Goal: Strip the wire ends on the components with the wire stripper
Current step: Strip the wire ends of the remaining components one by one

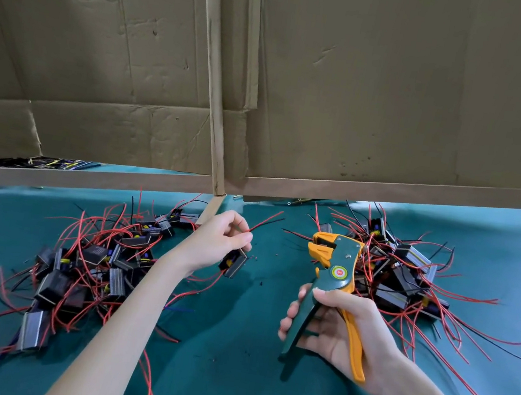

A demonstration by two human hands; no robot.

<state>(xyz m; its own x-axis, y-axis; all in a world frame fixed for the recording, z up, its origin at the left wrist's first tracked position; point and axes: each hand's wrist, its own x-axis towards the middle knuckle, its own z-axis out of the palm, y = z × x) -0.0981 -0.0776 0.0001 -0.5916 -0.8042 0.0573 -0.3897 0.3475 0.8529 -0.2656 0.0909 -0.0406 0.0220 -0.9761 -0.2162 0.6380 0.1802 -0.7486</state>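
My left hand [221, 240] pinches the red and black wires [267, 221] of one small black component [234, 262], which hangs just below the fingers. The wire ends point right toward the stripper's jaws, a short gap away. My right hand [335, 325] grips the handles of a green and orange wire stripper [334, 268], jaws up and facing left. A pile of black components with red and black wires [89, 260] lies at the left. Another such pile [402, 277] lies at the right behind the stripper.
Everything sits on a teal cloth-covered table [227, 377]. A cardboard wall on a wooden frame [301, 86] stands along the back, with a wooden rail [387, 190] low over the table. Dark bits of stripped insulation [252, 257] dot the cloth.
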